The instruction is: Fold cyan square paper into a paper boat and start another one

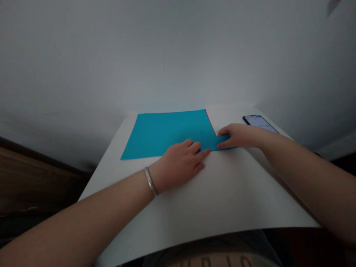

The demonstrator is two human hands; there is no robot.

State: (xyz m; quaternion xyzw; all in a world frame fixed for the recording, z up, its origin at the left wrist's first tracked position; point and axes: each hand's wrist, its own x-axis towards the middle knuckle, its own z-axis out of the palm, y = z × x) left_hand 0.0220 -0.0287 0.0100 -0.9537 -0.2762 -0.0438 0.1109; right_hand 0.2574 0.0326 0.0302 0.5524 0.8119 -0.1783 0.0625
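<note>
A large blue sheet of paper (pixel 164 129) lies flat on the white table, with a thin red edge (pixel 210 122) showing along its far and right sides. My left hand (pixel 180 163) rests on its near edge, index finger stretched along the edge and the other fingers apart, some bent. At the right end, my right hand (pixel 241 135) pinches a blue paper strip (pixel 222 139) between thumb and fingers. The strip sticks out past the sheet's right side; whether it is a separate piece I cannot tell. A bracelet (pixel 150 181) circles my left wrist.
A phone (pixel 260 122) with a lit screen lies at the back right of the white table (pixel 222 200), partly behind my right forearm. The table's far edge meets a pale wall (pixel 167 55). Brown wooden furniture (pixel 36 174) stands at the left.
</note>
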